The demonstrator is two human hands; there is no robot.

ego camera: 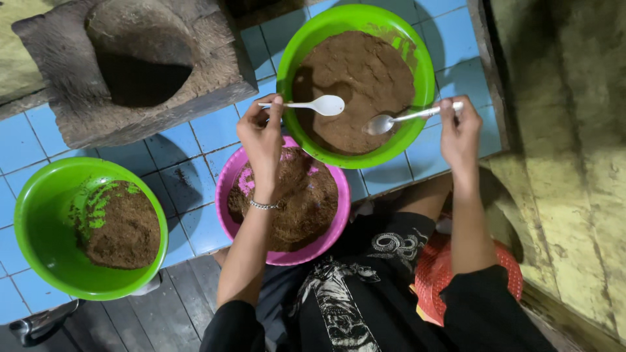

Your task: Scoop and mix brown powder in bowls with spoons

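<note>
On a floor of light blue square tiles (195,130), with dark grout lines and a few dark crumbs scattered about, sit 3 plastic bowls of brown, crumbly stuff. The top green bowl (417,52) is the one getting worked on. The left hand (261,133) is pinched narrow around the handle of a white plastic spoon (313,104), its scoop hovering over the brown powder (358,85) near the bowl's left side. The right hand (460,130) is closed around the handle of a metal spoon (394,120), whose scoop is down in the powder by the near rim. There's a thin bracelet (263,205) on the left wrist.

Just below that bowl, touching or nearly so, is a pink bowl (228,189) with a heap of the same brown mix, partly under the left forearm. Well apart to the left is a second green bowl (39,195), less full, with smears up its inner wall.

Top left there's a chunky grey stone mortar block (59,85) with a deep round hollow. The tiles give way to dark wooden planks (169,306) at the bottom, and on the right a worn yellowish wall (567,163) looks grimy and scuffed. A red woven plastic thing (437,274) peeks out under the right arm.
</note>
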